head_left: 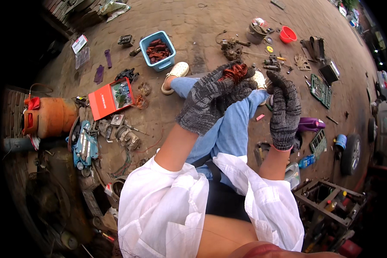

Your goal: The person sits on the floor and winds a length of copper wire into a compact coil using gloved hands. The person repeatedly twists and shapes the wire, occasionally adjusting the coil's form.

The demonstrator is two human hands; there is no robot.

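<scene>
My left hand (208, 96), in a grey knit glove, is raised over my legs and closed on a bundle of reddish copper wire (234, 73). My right hand (283, 109), gloved alike, is apart from the bundle to the right, fingers pressed together and bent; whatever they may hold is hidden. My jeans (219, 139) and pale clogs (174, 73) are beneath my hands. Ahead on the left stands a light blue bin (157, 64) holding reddish copper pieces (158, 50).
Around me lie an open red box (99, 103), an orange gas cylinder (53, 120), greasy metal parts (127, 136), a red bowl (288, 33), tool cases (320, 90), a purple object (308, 124) and a tyre (351, 155). A metal frame (331, 193) is at lower right, parked vehicles (385, 90) at far right.
</scene>
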